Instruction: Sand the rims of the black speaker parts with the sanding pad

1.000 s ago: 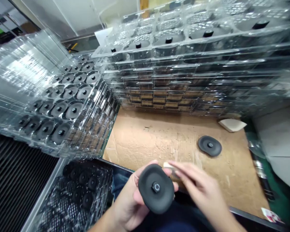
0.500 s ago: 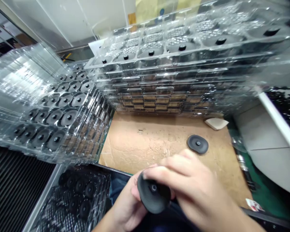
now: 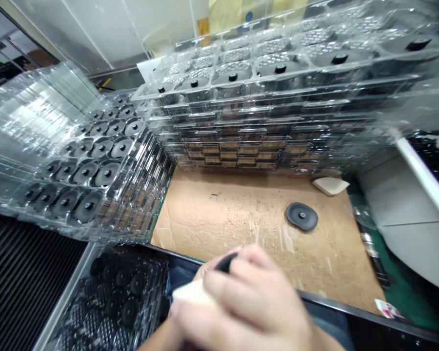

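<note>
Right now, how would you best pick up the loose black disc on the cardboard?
I'd probably pinch the black disc by opposite edges of its rim, coming from above: it lies low and wide, with its central stub facing up.

Right hand (image 3: 252, 302): blurred
Left hand (image 3: 207, 268): mostly hidden behind the right
Black disc (image 3: 226, 263): we see just an edge
Cream block (image 3: 190, 293): blurred, partly covered
Back tray stack (image 3: 237, 122): right end cut off
Printed scrap (image 3: 387, 308): we can't read it

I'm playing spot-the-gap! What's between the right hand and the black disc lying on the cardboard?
Just brown cardboard with pale marks between the right hand and black disc. The head view shows it.
</note>
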Demonstrator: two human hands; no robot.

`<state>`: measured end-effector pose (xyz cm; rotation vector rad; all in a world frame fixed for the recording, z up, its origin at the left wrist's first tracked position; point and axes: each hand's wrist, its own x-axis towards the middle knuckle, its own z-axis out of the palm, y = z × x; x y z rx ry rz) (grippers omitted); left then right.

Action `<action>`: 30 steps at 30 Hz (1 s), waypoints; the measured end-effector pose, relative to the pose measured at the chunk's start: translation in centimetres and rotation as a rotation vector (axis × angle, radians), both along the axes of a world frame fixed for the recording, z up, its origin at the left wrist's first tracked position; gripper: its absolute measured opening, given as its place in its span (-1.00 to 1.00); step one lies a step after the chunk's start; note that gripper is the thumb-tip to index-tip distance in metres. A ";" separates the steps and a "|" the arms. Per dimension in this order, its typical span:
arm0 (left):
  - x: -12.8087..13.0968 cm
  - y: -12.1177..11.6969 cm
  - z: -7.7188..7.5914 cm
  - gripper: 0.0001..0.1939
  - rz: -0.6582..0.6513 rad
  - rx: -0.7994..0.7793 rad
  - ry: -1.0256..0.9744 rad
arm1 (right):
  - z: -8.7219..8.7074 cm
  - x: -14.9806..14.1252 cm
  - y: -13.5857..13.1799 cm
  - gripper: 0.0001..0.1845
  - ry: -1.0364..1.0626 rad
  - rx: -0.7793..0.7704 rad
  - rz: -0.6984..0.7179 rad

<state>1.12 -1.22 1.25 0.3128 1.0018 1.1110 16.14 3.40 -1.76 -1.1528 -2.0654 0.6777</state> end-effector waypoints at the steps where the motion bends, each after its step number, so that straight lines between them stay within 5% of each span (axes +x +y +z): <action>1: -0.1 0.0 -0.1 -0.59 -0.001 0.011 -0.008 | -0.4 0.2 0.4 -0.63 0.005 -0.051 -0.026; 4: -1.0 0.0 -0.5 -0.43 0.024 0.020 -0.127 | -1.7 0.3 1.3 -0.67 0.033 -0.196 -0.084; 11: -2.5 0.0 -1.6 -0.46 0.141 -0.025 -0.156 | -5.7 -0.5 -0.7 -0.75 0.086 -0.285 -0.104; 14: -2.0 0.1 -1.7 -0.49 0.136 -0.033 -0.152 | -3.7 -0.7 -1.1 -0.76 0.136 -0.302 -0.175; 18: -1.2 0.1 -1.5 -0.52 0.096 0.003 -0.168 | 2.2 -2.1 -1.0 -0.76 0.286 -0.118 -0.272; 21: -1.1 0.1 -1.5 -0.61 0.069 -0.044 -0.165 | 5.1 -3.2 -1.4 -0.75 0.255 0.055 -0.046; 24: -1.1 0.0 -1.5 -0.62 0.103 -0.045 -0.129 | 6.0 -3.7 -1.5 -0.76 0.136 -0.050 0.116; 30: -0.8 0.1 0.1 -0.63 0.052 -0.088 -0.121 | 5.2 -3.6 -1.7 -0.76 0.224 0.095 0.005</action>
